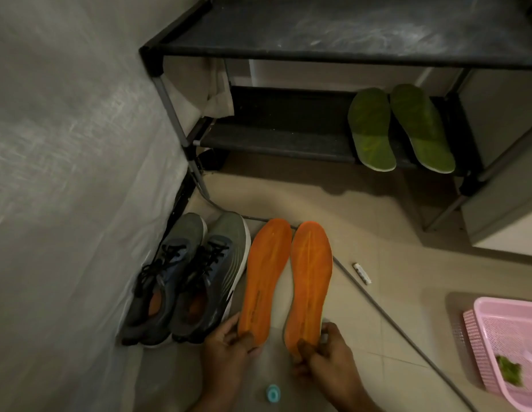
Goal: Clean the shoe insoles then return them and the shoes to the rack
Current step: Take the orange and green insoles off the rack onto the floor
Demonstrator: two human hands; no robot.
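Head view, two orange insoles point(284, 281), ridged, heel-held

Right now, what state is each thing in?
Left hand: grips left orange insole at heel.
Right hand: grips right orange insole at heel.
Grey shoes: on floor, insoles out.
Green insoles: on rack lower shelf.
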